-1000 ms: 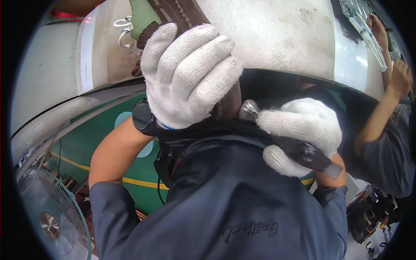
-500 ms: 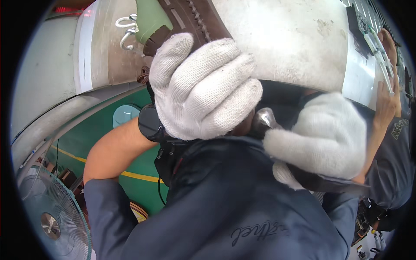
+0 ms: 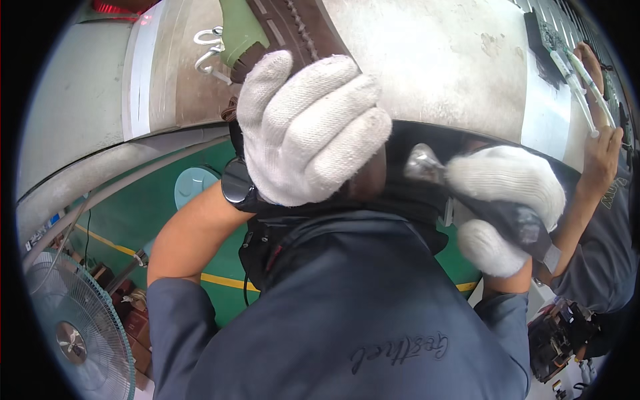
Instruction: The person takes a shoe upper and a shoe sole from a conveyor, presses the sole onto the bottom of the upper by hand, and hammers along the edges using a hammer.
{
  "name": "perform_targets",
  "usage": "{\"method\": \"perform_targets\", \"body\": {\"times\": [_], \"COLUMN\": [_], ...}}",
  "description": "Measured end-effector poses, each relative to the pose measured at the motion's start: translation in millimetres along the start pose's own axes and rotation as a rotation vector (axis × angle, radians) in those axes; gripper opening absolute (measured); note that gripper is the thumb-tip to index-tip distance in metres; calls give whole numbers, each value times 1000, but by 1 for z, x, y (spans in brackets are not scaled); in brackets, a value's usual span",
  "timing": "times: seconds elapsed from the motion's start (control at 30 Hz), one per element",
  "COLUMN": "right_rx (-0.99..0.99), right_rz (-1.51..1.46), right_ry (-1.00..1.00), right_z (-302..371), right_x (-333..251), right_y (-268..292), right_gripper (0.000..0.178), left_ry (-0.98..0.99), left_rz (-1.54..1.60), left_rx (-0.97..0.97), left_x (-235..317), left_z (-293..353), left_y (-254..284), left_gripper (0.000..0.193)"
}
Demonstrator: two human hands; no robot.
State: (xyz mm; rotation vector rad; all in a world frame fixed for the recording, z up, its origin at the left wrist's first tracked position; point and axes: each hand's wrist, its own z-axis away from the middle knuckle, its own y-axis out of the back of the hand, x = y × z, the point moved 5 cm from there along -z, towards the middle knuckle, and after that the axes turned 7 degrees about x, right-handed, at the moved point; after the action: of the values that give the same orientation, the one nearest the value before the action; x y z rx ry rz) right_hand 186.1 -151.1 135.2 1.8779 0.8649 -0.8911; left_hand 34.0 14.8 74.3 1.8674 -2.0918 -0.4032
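Note:
My left hand (image 3: 310,130), in a white knit glove, is curled with its back toward me over a brown leather shoe (image 3: 283,20). The shoe has a stitched seam, and a green form (image 3: 241,30) stands against it; the middle is hidden under my fingers. A rounded brown end (image 3: 371,177) shows below the glove. To the right, my right hand (image 3: 510,183), gloved alike, is closed round a tool (image 3: 425,163) with a shiny rounded metal end and a dark handle. Motion smears the tool, so its exact kind cannot be told. It is apart from the shoe.
A pale worktable (image 3: 427,60) spans the far side, with white cord loops (image 3: 212,50) on it. At the right, another person's hand (image 3: 603,157) is by white tubes (image 3: 580,87). A fan (image 3: 73,340) stands lower left, near a light blue round stool (image 3: 195,187).
The metal-ended tool and my right hand have shifted slightly, the tool's end now farther from my left hand. My left hand keeps its hold. The other person's hand has come up to the tubes.

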Motion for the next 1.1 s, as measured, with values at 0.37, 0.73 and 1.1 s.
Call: {"method": "perform_targets", "body": {"times": [0.37, 0.73, 1.1], "right_rx": [-53, -151, 51], "right_rz": [-30, -49, -317], "right_ry": [-139, -309, -740], "right_z": [-23, -54, -76], "right_x": [-3, -9, 2], "right_y": [-9, -13, -25], "right_gripper": [47, 42, 45], "left_ry": [224, 269, 142], "left_rz": [-44, 22, -22], "left_rx": [-65, -34, 107], "left_x": [1, 0, -2], "left_z": [22, 23, 34], "left_y": [12, 14, 7], "left_gripper": [49, 42, 40]}}
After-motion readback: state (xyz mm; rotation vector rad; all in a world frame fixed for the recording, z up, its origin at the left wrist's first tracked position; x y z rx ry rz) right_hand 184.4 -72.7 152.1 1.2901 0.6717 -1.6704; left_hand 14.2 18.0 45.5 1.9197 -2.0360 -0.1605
